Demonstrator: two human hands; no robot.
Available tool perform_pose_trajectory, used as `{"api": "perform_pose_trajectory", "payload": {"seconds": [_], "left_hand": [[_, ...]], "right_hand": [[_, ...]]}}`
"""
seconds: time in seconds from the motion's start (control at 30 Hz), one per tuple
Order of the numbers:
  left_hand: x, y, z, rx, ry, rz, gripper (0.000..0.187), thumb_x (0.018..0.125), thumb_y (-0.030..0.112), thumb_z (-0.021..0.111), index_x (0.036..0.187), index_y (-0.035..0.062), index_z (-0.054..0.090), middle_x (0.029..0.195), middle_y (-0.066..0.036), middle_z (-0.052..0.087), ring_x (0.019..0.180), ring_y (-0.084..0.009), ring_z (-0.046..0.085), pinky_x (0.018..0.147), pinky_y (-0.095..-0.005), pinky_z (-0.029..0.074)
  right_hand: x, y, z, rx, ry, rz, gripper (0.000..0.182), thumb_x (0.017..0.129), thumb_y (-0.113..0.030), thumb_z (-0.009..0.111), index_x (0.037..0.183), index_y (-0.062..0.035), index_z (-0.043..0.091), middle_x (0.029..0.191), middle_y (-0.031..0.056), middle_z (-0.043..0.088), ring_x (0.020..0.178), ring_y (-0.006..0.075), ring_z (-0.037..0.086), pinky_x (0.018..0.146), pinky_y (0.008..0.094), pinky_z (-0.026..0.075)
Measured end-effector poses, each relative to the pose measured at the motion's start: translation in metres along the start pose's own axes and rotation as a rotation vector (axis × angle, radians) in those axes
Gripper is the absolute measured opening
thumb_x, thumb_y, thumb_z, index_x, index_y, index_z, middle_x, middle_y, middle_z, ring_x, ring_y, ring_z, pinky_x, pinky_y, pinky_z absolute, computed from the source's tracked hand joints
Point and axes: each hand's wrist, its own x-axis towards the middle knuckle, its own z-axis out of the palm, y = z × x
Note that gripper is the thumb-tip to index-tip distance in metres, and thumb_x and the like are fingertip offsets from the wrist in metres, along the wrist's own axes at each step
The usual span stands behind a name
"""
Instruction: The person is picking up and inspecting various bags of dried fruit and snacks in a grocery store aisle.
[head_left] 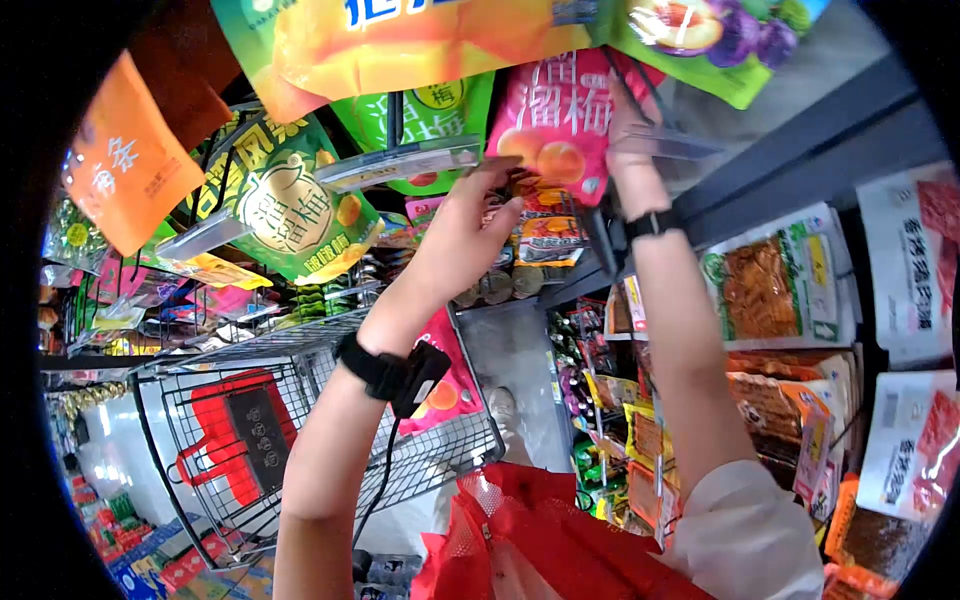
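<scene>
A pink bag of plum snacks [555, 125] hangs tilted at a rack hook, with its lower end free. My right hand [632, 130] grips its right edge; the fingertips are blurred and partly hidden by a clear price holder [685, 143]. My left hand [482, 215] is just below and left of the bag, thumb and fingers apart, with nothing in it. Green plum snack bags [290, 205] hang to its left. Across the top hangs a large orange-and-green bag [400, 50], near a green bag with plums pictured [700, 45].
Below on the left stands a wire shopping cart [335, 345] with a red bag [225, 440] and another pink snack bag [445, 375] in it. Packaged snacks [765, 275] fill the shelves on the right. Price holders [400, 165] stick out from the hooks.
</scene>
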Motion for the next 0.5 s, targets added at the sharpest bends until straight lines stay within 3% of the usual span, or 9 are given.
{"api": "perform_pose_trajectory", "payload": {"seconds": [0.07,0.1,0.13,0.2,0.23,0.27,0.33,0.37,0.5], "left_hand": [[0.005,0.001,0.012,0.439,0.259,0.326,0.049,0.075,0.01,0.058,0.118,-0.0026,0.037,0.115,-0.02,0.044,0.106,-0.033,0.043,0.088,-0.0363,0.037],[0.008,-0.004,0.016,0.367,0.262,0.275,0.062,0.071,0.014,0.063,0.121,-0.003,0.029,0.117,-0.023,0.04,0.11,-0.036,0.037,0.091,-0.0382,0.034],[0.008,0.001,0.021,0.371,0.264,0.282,0.062,0.071,0.014,0.063,0.121,-0.003,0.029,0.117,-0.023,0.04,0.11,-0.036,0.037,0.091,-0.0382,0.034],[0.009,0.008,0.029,0.339,0.299,0.194,0.064,0.07,0.016,0.064,0.12,-0.0029,0.029,0.117,-0.025,0.039,0.11,-0.0368,0.038,0.092,-0.0386,0.033],[0.005,0.013,0.031,0.292,0.28,0.128,0.063,0.069,0.016,0.067,0.118,-0.0039,0.032,0.112,-0.023,0.046,0.103,-0.0301,0.047,0.087,-0.0353,0.039],[0.002,0.016,0.031,0.295,0.281,0.129,0.063,0.069,0.016,0.067,0.118,-0.0039,0.032,0.112,-0.023,0.046,0.103,-0.0301,0.047,0.087,-0.0353,0.039],[-0.019,0.021,0.032,-0.087,0.102,-0.129,0.059,0.068,0.016,0.069,0.113,-0.005,0.038,0.101,-0.016,0.055,0.09,-0.019,0.055,0.078,-0.0303,0.044],[-0.027,0.021,0.032,-0.127,0.046,-0.168,0.049,0.068,0.015,0.07,0.106,-0.0041,0.046,0.091,-0.009,0.06,0.082,-0.0106,0.055,0.073,-0.0263,0.047],[-0.078,0.029,0.043,-0.251,-0.095,-0.242,0.039,0.07,0.011,0.068,0.103,-0.0021,0.05,0.091,-0.006,0.06,0.08,-0.0096,0.055,0.075,-0.0252,0.046]], "right_hand": [[-0.03,-0.037,-0.002,-0.052,0.129,0.25,0.024,0.077,-0.01,0.06,0.098,-0.0002,0.054,0.089,0.0081,0.058,0.082,0.0139,0.055,0.073,0.0269,0.044],[-0.044,-0.048,-0.009,-0.1,0.076,0.179,0.023,0.078,-0.01,0.058,0.099,-0.0004,0.053,0.09,0.0077,0.058,0.082,0.0141,0.055,0.073,0.0268,0.044],[-0.058,-0.062,-0.013,-0.148,0.023,0.107,0.023,0.08,-0.011,0.056,0.099,-0.0007,0.052,0.092,0.0072,0.058,0.082,0.0144,0.055,0.073,0.0267,0.044],[-0.079,-0.093,-0.012,-0.037,0.073,0.174,0.023,0.08,-0.011,0.056,0.1,-0.002,0.051,0.094,0.0061,0.057,0.082,0.0136,0.055,0.073,0.0272,0.043],[-0.087,-0.108,-0.011,0.068,0.124,0.247,0.023,0.08,-0.011,0.057,0.101,-0.0033,0.05,0.095,0.005,0.056,0.083,0.0128,0.054,0.073,0.0276,0.042],[-0.093,-0.118,-0.014,0.072,0.124,0.247,0.023,0.08,-0.011,0.057,0.101,-0.0033,0.05,0.095,0.005,0.056,0.083,0.0128,0.054,0.073,0.0276,0.042],[-0.113,-0.135,-0.026,0.102,0.149,0.362,0.023,0.08,-0.013,0.058,0.1,-0.0033,0.051,0.094,0.0045,0.057,0.082,0.013,0.055,0.074,0.0272,0.042],[-0.119,-0.143,-0.032,0.153,0.149,0.422,0.023,0.08,-0.015,0.058,0.099,-0.0041,0.051,0.093,0.0046,0.057,0.083,0.0129,0.055,0.074,0.0277,0.042],[-0.143,-0.154,-0.042,0.061,-0.036,0.476,0.023,0.081,-0.017,0.057,0.099,-0.004,0.052,0.091,0.0042,0.058,0.079,0.0121,0.056,0.072,0.0259,0.044]]}}
